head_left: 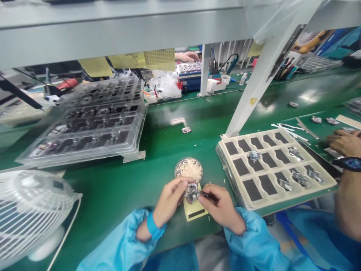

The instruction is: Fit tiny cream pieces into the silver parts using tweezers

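Note:
My left hand [169, 197], with a blue band at the wrist, is closed on the edge of a small silvery electronic part [191, 191]. In my right hand [218, 205], fingers pinched together, is a slim dark tool [204, 194]; its tip meets the right side of the part, and its exact kind is hard to make out. Beneath both hands lies a yellow pad [196, 215] with a black strip near its front edge. Just beyond the part sits a round dish [176, 174] full of pale crumb-like bits.
A cream tray [245, 171] with silvery parts stands right, under a slanted white post [251, 90]. Clear trays [132, 139] and a white fan [34, 210] are left. Another small part [186, 130] lies ahead. A co-worker's hand [345, 143] works at far right.

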{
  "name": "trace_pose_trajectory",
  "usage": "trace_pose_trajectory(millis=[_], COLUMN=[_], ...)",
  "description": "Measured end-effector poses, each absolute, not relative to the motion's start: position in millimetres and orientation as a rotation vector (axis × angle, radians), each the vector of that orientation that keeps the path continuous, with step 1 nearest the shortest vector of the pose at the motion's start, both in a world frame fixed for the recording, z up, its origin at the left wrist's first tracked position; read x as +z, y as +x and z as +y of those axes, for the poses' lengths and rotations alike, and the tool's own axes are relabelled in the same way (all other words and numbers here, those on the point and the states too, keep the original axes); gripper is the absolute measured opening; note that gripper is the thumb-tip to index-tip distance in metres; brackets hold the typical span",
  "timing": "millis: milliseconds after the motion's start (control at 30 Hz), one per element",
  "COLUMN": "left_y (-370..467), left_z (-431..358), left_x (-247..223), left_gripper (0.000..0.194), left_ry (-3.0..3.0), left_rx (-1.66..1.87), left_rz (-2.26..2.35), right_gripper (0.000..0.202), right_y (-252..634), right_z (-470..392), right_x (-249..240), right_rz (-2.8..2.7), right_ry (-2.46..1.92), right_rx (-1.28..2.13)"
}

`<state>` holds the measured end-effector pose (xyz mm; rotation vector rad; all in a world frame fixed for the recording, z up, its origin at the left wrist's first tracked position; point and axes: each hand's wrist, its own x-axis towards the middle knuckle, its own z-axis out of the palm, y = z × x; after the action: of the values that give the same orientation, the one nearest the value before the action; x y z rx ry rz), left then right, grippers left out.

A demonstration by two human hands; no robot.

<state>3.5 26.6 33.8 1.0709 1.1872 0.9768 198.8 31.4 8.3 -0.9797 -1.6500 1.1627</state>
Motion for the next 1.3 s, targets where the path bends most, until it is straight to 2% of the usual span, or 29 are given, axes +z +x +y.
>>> trace_pose_trajectory(millis=[333, 533, 767, 1100, 1300], left_y=[-0.1, 1.5, 1.2, 5.9, 6.7], left_z=[19.4, 17.8, 19.9, 21.0, 21.8], left_x=[42.6, 38.3, 37.9, 38.5, 38.7], left_gripper=[0.037, 0.043, 0.037, 0.04, 0.039], left_ry=[1.217, 1.508, 1.606, 1.159, 1.11], left_rx=[0.993, 0.88, 0.854, 1.0, 1.027], left_rz=[0.967, 1.187, 1.253, 1.084, 1.042], right_gripper=[0.024, 0.028, 0.035, 0.028, 0.028], right_y=[194.2, 197.0, 200.2, 194.1, 192.1], right_z=[32.4, 32.5, 37.6, 39.9, 39.8], right_x=[11.2, 5.7, 6.7, 11.5, 10.1], right_rz=[-1.524, -1.423, -1.395, -1.349, -1.326], right_ry=[-1.133, -1.125, -1.148, -1.036, -1.015], right_rx=[1.28, 1.418, 1.512, 1.416, 1.426])
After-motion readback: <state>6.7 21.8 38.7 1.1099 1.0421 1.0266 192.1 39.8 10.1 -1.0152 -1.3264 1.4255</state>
